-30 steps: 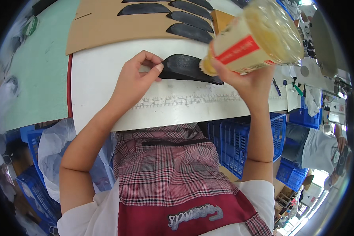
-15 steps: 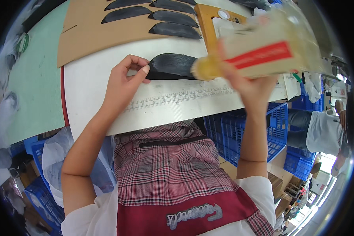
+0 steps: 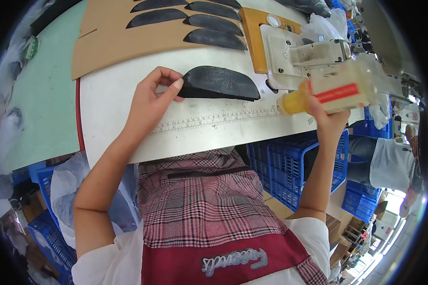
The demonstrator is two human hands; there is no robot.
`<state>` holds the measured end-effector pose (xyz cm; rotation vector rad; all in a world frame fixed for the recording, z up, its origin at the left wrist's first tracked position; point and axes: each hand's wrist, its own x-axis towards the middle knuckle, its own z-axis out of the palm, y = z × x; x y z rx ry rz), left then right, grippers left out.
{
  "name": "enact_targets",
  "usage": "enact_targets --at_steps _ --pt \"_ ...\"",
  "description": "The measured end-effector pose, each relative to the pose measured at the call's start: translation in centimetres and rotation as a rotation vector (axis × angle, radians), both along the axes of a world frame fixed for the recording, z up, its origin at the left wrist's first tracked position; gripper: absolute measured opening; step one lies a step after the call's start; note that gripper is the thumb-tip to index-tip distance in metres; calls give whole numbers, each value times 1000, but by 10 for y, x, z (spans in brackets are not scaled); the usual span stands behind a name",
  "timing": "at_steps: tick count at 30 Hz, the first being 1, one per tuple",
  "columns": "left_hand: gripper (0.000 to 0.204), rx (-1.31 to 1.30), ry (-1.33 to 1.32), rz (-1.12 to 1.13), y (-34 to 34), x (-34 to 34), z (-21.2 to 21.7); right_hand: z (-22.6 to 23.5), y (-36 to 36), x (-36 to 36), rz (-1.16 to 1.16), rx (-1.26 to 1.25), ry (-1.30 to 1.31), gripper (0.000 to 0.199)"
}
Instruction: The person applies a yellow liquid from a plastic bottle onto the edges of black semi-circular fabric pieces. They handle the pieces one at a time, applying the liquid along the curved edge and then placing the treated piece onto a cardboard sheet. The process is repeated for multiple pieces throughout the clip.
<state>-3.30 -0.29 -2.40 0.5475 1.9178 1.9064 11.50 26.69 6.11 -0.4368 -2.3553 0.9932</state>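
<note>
My left hand [image 3: 160,92] pinches the left tip of a black half-moon piece [image 3: 221,81] between thumb and fingers. The piece lies over the white tabletop, its curved edge away from me, and its upper face looks glossy and wet. My right hand [image 3: 329,114] is wrapped round a clear bottle of yellowish liquid [image 3: 340,88] with a red stripe. The bottle is tilted sideways, its yellow neck pointing left, apart from the black piece. Motion blurs the bottle somewhat.
Several similar black pieces [image 3: 214,39] lie in rows on brown cardboard [image 3: 104,52] at the back. A sewing machine [image 3: 314,53] stands back right. A printed ruler [image 3: 214,118] runs along the white table [image 3: 111,118]. Blue crates [image 3: 290,166] sit below its edge; another person [image 3: 390,161] is at far right.
My right hand has drawn the bottle rightward, off the right end of the black piece, and that end now shows. The left hand keeps its hold almost unmoved.
</note>
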Motion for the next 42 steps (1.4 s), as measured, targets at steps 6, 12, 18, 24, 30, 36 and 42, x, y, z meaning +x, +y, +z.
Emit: enact_targets --at_steps 6,12,18,24,30,36,42 --pt "26 -204 295 95 -9 18 18 -49 -14 -1 76 -918 382 56" --pt "33 -569 804 188 -3 40 31 -86 -23 -5 95 -1334 520 57" --pt "30 -621 843 218 1 42 29 -90 -17 0 193 -1371 524 61" --pt "28 -644 900 248 4 43 31 -90 -21 0 197 -1309 476 66" --pt "27 -669 1034 280 4 41 27 -91 -22 0 229 -1281 472 67" --pt "19 -634 1129 279 5 37 31 -88 -23 -1 225 -1327 473 66" --pt "17 -537 1002 228 4 27 32 -89 -22 -1 227 -1341 494 62"
